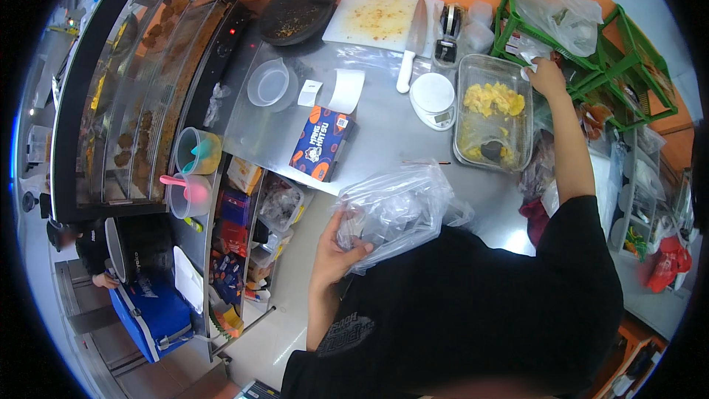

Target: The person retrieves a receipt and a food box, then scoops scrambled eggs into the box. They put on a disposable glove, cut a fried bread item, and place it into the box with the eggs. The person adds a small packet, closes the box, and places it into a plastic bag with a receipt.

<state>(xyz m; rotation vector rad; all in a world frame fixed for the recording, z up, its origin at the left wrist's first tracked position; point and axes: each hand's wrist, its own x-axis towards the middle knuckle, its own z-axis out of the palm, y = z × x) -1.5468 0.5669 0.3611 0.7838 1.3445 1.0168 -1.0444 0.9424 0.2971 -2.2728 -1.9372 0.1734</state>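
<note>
My left hand [336,255] grips the side of a clear plastic bag [399,210] in front of my body, its thumb pressed on the film. What lies inside the bag is hard to make out. At the far right, my right hand [548,77] reaches to the front of a green plastic basket [509,37]. Its fingers are closed around a small white piece that I cannot identify. Just left of that arm stands a clear tub [459,133] with yellow food pieces in it. A dark blue printed box [323,143] sits on the steel counter, beyond the bag.
A knife [413,41] rests on a white cutting board [369,18]. Near it are a small scale [432,100] and a black stone mortar [297,15]. A heated display case [148,89] bounds the left. Beside a blue bag [151,314] is another person's hand [105,281].
</note>
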